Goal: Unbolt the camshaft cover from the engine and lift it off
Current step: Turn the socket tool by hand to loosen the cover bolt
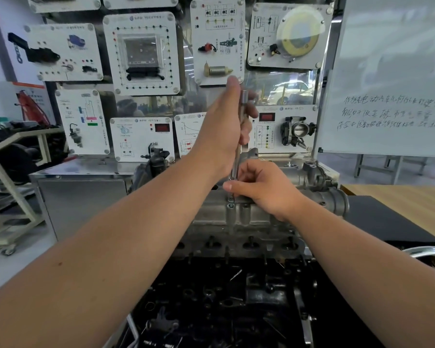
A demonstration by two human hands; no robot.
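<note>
The fingers of the left hand are curled round the upper part of a long socket wrench, which is held nearly upright. Its lower end is pinched between thumb and fingertips of the right hand, just above a bolt at the near edge of the camshaft cover. Whether the tool tip is seated on the bolt head cannot be told, since the fingers hide the joint.

The cover, a grey cast part, is seen lying on top of the engine, whose darker block fills the foreground. Behind it, a display wall of white training panels is set up, and a whiteboard with handwritten lines is seen at the right. A wooden table is placed to the right of the engine.
</note>
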